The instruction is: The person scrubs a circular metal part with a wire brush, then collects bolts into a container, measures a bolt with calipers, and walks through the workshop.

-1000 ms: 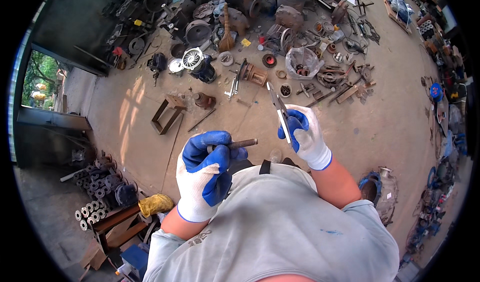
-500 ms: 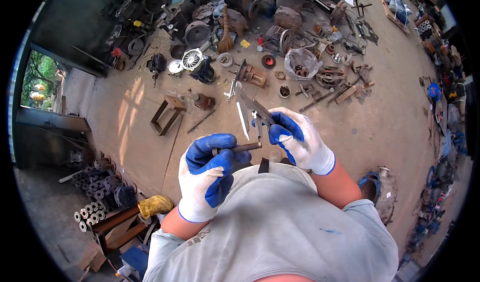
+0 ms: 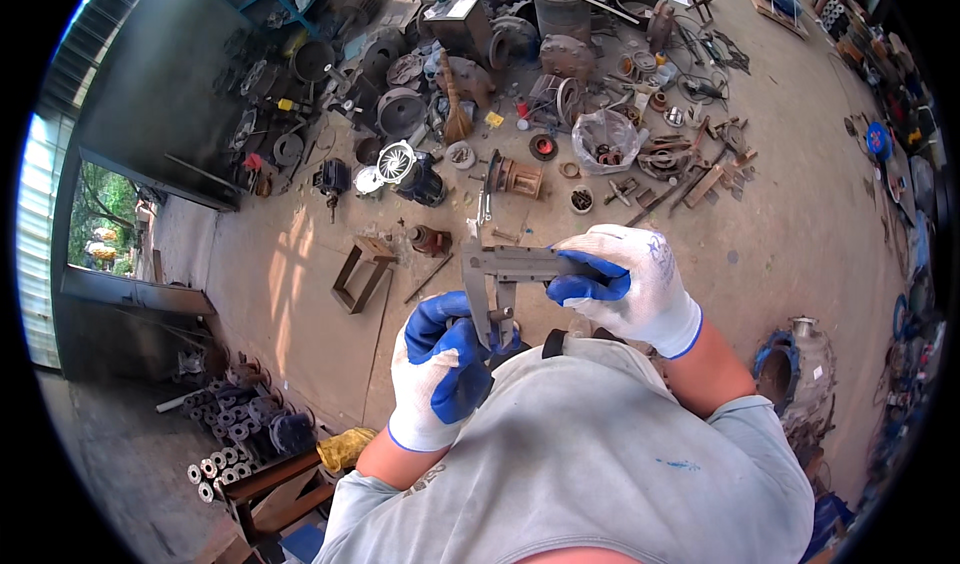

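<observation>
My right hand (image 3: 640,289), in a white glove with blue coating, grips a metal vernier caliper (image 3: 515,261) by its beam, which lies nearly level in front of me. Its long jaws point down toward my body. Between them shows the tip of a dark bolt (image 3: 503,315). Closed around the rest of that bolt is my left hand (image 3: 440,374), gloved the same way, with its fingers close beside the outer jaw. Glove and jaw hide most of the bolt, and whether both jaws touch it I cannot tell.
On the concrete floor ahead are a small metal frame (image 3: 362,274), a motor (image 3: 415,179), a spool-shaped casting (image 3: 515,177) and a bag-lined basket (image 3: 608,142). Stacked flanged pipe pieces (image 3: 228,464) lie at left. A large pump casing (image 3: 805,369) stands at right.
The caliper has swung from steeply tilted to nearly level, and its jaws have come down around the bolt. The bolt has turned so that its end faces me. The view has shifted slightly.
</observation>
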### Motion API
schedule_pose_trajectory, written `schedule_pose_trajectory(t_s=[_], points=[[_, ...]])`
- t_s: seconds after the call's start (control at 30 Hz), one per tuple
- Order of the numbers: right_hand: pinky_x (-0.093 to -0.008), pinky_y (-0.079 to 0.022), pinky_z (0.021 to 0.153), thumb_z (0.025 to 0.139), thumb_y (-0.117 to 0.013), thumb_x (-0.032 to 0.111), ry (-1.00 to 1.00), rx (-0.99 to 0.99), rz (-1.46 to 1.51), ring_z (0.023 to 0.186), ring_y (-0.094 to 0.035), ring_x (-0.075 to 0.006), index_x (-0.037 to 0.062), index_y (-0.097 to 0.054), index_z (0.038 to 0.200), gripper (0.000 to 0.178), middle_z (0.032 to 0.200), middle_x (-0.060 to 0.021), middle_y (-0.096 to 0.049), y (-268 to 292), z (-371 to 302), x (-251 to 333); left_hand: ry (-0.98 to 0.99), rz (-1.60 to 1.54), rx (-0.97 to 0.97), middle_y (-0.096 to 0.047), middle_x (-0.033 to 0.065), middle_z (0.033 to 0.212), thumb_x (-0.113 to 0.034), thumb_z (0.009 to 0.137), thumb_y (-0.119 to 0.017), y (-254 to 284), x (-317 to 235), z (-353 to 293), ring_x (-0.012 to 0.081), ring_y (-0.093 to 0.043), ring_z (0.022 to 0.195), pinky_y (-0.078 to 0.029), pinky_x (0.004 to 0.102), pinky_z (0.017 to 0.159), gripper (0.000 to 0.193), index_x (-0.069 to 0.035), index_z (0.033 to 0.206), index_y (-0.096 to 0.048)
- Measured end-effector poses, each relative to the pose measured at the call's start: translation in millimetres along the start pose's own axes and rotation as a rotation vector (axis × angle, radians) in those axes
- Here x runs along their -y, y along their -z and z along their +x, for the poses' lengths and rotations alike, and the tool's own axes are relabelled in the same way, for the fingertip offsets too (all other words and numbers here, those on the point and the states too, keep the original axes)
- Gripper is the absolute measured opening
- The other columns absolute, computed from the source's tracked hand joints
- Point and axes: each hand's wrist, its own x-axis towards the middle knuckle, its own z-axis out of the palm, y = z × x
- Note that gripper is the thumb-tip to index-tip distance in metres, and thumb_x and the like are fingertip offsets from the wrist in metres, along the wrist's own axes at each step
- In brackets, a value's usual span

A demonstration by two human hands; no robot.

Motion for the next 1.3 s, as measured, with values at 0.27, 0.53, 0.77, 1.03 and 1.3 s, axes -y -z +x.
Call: schedule_pose_trajectory(t_s=[0.27, 0.53, 0.77, 1.03, 1.3], points=[[-0.0395, -0.058, 0.066, 0.080, -0.100, 0.038, 0.079, -0.017, -0.173, 0.074, -0.076, -0.0305, 0.0091, -0.084, 0.116, 0.049, 0.091, -0.0096, -0.080, 40.6, -17.6, 14.8, 0.058, -0.022, 0.115, -0.075, 0.0186, 0.130, -0.021, 0.102, -0.083, -5.4, 15.6, -17.1, 0.0342, -0.075, 0.120, -0.059, 0.0548, 0.110, 0.053, 0.002, 0.145, -0.065], [-0.0381, -0.055, 0.060, 0.075, -0.102, 0.040, 0.101, -0.043, -0.273, 0.067, -0.072, -0.0278, 0.0116, -0.084, 0.116, 0.053, 0.080, -0.0078, -0.074, 67.3, -29.6, 27.0, -0.015, 0.178, 0.029, -0.073, 0.0200, 0.125, -0.041, 0.112, -0.072, -16.0, 33.7, -24.4, 0.0322, -0.074, 0.106, -0.058, 0.0501, 0.100, 0.059, -0.002, 0.153, -0.058], [-0.0374, -0.054, 0.058, 0.072, -0.105, 0.038, 0.124, -0.133, -0.311, 0.064, -0.069, -0.0266, 0.0123, -0.085, 0.114, 0.053, 0.076, -0.0067, -0.071, 82.3, -48.4, 28.1, 0.088, 0.287, 0.114, -0.073, 0.0171, 0.117, -0.051, 0.113, -0.068, -26.6, 36.1, -24.9, 0.0309, -0.072, 0.105, -0.057, 0.0467, 0.097, 0.066, -0.001, 0.154, -0.056], [-0.0384, -0.057, 0.061, 0.080, -0.100, 0.040, 0.079, -0.187, -0.338, 0.069, -0.074, -0.0270, 0.0116, -0.084, 0.108, 0.043, 0.083, -0.0055, -0.076, 90.4, -65.3, 37.2, 0.236, -0.003, 0.207, -0.071, 0.0117, 0.105, -0.029, 0.099, -0.085, -27.0, 37.7, -10.8, 0.0290, -0.067, 0.091, -0.050, 0.0518, 0.085, 0.052, -0.008, 0.142, -0.066], [-0.0398, -0.058, 0.065, 0.082, -0.099, 0.037, 0.057, -0.194, -0.305, 0.074, -0.075, -0.0290, 0.0113, -0.083, 0.112, 0.043, 0.087, -0.0073, -0.078, 81.7, -67.4, 38.4, 0.275, -0.129, 0.245, -0.077, 0.0145, 0.112, -0.018, 0.101, -0.082, -13.8, 36.4, -13.8, 0.0317, -0.074, 0.096, -0.055, 0.0598, 0.097, 0.041, -0.003, 0.137, -0.070]])
